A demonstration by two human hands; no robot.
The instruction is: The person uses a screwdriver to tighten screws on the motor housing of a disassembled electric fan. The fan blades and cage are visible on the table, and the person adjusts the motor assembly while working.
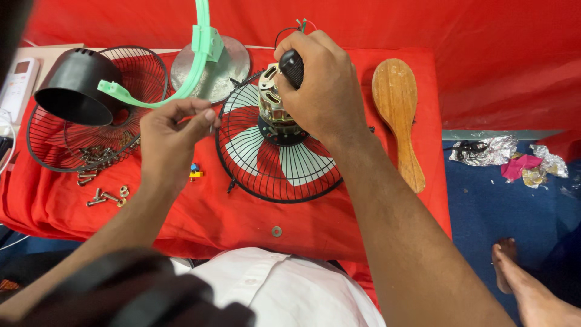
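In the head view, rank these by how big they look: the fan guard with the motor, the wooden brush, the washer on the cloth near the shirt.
Largest to smallest:
1. Fan guard, by far the widest.
2. Wooden brush, long but narrow.
3. Washer, tiny.
All lie on the same cloth, so nearness barely matters.

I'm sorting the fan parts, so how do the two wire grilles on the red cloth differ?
The grille under the right hand lies at the middle, with red and white blades showing through it and the motor standing on top. The other grille sits at the left, holds no blades, and carries a black cone-shaped cover and loose screws. The left hand hovers between them. Both are round, black wire.
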